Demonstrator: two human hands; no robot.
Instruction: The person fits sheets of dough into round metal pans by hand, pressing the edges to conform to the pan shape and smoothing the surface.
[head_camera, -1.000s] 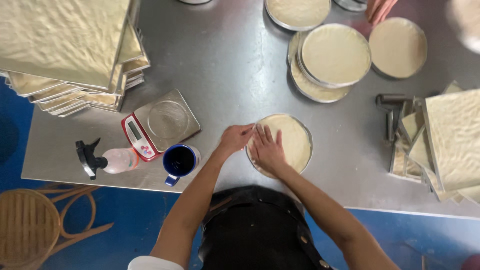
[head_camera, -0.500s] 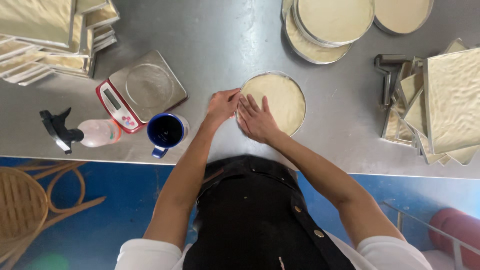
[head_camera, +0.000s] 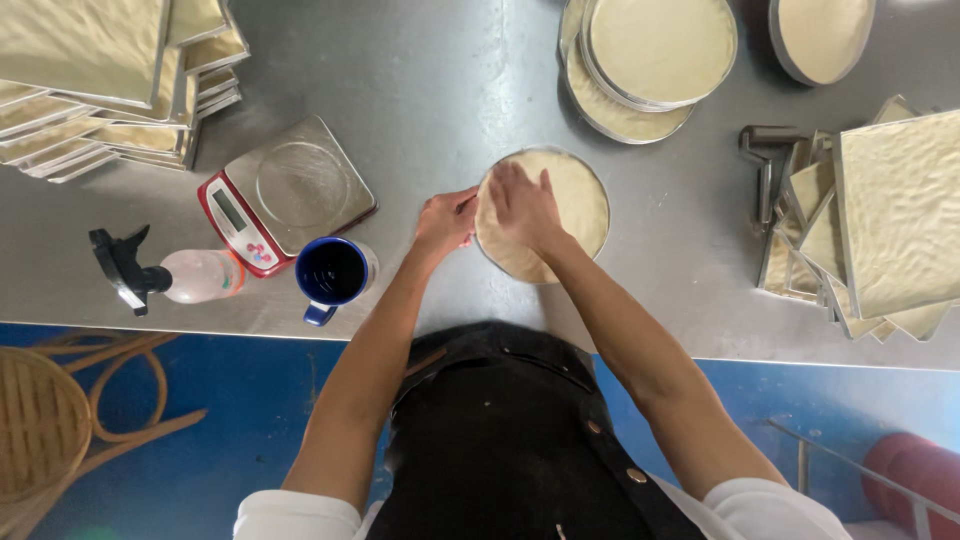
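2 hands work 1 round dough pan (head_camera: 570, 205) mid-desk (head_camera: 450, 90): right hand (head_camera: 520, 205) flat, spread on the dough, gripping nothing; left hand (head_camera: 443, 222) pinching the rim. Uneven pressing could tear the dough, or shove the pan.

The round pan (head_camera: 575, 205) sits mid-table (head_camera: 450, 90) — scale (head_camera: 290, 190), mug (head_camera: 333, 272) and spray bottle (head_camera: 165, 277) to its left (bottle outermost), stacked trays (head_camera: 890, 220) right.
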